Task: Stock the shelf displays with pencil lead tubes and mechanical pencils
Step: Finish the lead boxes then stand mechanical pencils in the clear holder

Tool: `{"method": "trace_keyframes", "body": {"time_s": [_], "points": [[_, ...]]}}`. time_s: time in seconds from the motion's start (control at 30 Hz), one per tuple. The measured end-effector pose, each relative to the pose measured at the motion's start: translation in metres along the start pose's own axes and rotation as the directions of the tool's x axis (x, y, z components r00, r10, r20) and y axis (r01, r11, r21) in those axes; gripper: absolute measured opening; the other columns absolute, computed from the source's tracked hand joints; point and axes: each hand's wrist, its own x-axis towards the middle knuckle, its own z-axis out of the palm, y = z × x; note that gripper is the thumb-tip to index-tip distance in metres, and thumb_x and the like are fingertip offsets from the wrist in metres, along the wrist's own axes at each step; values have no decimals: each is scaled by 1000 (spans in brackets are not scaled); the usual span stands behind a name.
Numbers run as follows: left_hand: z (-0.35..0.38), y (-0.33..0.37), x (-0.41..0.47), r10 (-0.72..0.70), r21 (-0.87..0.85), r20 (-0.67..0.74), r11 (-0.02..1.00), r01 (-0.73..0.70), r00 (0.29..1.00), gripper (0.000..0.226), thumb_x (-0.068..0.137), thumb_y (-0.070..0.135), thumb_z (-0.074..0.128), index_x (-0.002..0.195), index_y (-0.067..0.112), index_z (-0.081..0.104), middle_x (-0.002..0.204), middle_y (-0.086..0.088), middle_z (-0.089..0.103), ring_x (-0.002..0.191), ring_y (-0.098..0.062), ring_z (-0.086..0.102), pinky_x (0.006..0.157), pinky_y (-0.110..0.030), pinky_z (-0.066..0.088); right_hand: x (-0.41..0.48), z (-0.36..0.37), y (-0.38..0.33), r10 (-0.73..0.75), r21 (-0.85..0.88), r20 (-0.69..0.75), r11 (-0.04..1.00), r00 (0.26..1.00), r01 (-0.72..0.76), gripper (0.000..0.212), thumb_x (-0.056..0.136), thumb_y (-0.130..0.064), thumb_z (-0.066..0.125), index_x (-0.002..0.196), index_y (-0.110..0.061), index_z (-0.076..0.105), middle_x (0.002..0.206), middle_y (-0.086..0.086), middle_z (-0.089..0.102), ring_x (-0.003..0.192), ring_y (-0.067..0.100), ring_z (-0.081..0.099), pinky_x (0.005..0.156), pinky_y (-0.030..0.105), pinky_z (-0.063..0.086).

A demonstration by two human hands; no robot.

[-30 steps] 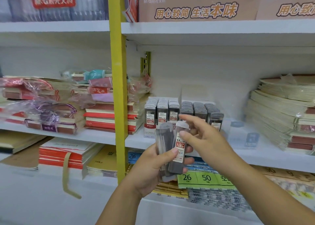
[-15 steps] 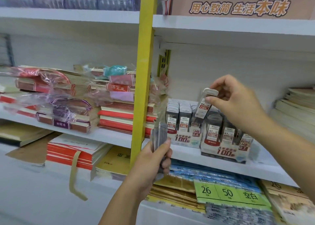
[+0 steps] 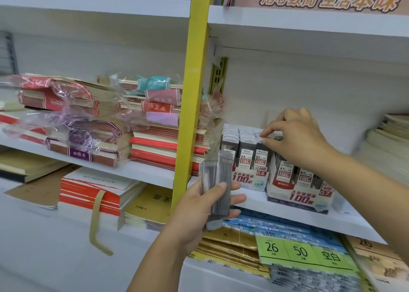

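My left hand grips a small bundle of grey pencil lead tubes, held upright in front of the shelf edge. Two display boxes stand on the white shelf: the 0.5 box on the left, full of upright tubes, and the 0.7 box to its right. My right hand reaches over the boxes. Its thumb and forefinger pinch the white cap of one lead tube at the right side of the 0.5 box, level with the tops of the other tubes.
A yellow upright post stands just left of the boxes. Stacks of wrapped notebooks fill the left shelf and more notebooks lie at the far right. Green price cards and paper packs lie on the shelf below.
My right hand took one tube from the bundle, carried it up and right over the boxes, and has now lowered it into the rows of the 0.5 box. The left hand stayed low.
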Motion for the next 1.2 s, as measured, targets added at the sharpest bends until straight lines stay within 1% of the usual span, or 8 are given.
{"method": "trace_keyframes", "body": {"time_s": [0.2, 0.4, 0.53, 0.67, 0.77, 0.93, 1.1, 1.2], "points": [[9, 2, -3, 10, -12, 75, 1000, -9, 997, 38, 91, 30, 62, 127, 19, 59, 120, -8, 74, 109, -28, 72, 75, -34, 62, -37, -3, -17, -114, 200, -213, 967, 970, 158, 35, 91, -40, 51, 122, -30, 63, 97, -20, 58, 88, -1, 42, 79, 20, 34], [22, -2, -6, -1, 63, 79, 998, -4, 997, 30, 81, 32, 79, 110, 28, 72, 106, -1, 77, 89, -15, 73, 70, -26, 58, -76, 7, -43, -12, 796, 161, 593, 987, -122, 21, 88, -38, 64, 109, -35, 61, 78, -10, 66, 56, 3, 63, 52, 14, 46], [25, -7, -8, -34, 172, 21, 985, 30, 999, 29, 71, 36, 90, 94, 43, 73, 86, 6, 75, 76, -6, 68, 68, -27, 56, -87, 11, -34, -22, 850, 245, 485, 969, -204, 19, 96, -21, 56, 110, -33, 60, 91, -12, 72, 72, 0, 67, 61, 14, 50], [27, -6, -12, -81, 130, 42, 989, 75, 996, 48, 70, 38, 84, 114, 25, 68, 98, -4, 78, 79, -13, 73, 56, -22, 53, -92, 12, -17, -27, 900, 304, 336, 952, -278, 30, 97, -11, 55, 120, -30, 52, 107, -7, 74, 98, 16, 70, 87, 33, 54], [29, -7, -13, -77, 185, 47, 980, 67, 996, 52, 75, 39, 81, 121, 22, 62, 105, -6, 78, 81, -14, 74, 54, -20, 51, -93, 14, -10, 47, 903, 300, 309, 953, -299, 25, 91, -7, 63, 112, -20, 58, 98, -1, 76, 92, 23, 72, 81, 34, 59], [32, -10, -9, -75, 261, 28, 963, 65, 997, 46, 77, 46, 76, 118, 29, 63, 102, 0, 79, 80, -17, 76, 53, -20, 52, -91, 6, -6, 53, 883, 228, 409, 972, -229, 25, 88, -7, 67, 103, -26, 63, 88, 3, 75, 72, 19, 71, 63, 33, 57], [29, -13, -3, -73, 352, -20, 933, 75, 997, 38, 89, 60, 62, 79, 23, 64, 58, 4, 54, 51, -11, 47, 51, -23, 41, -82, -30, 18, 139, 822, -46, 569, 989, -41, 28, 84, -16, 67, 97, -37, 56, 91, -8, 72, 84, 11, 70, 68, 30, 57], [32, -12, 3, -96, 192, 25, 977, 89, 995, 31, 77, 48, 68, 91, 22, 62, 65, 0, 46, 56, -13, 42, 57, -28, 38, -82, -59, 41, 128, 741, -194, 669, 973, 60, 34, 86, -7, 67, 92, -40, 57, 90, -4, 71, 84, 18, 69, 76, 43, 58]]}}
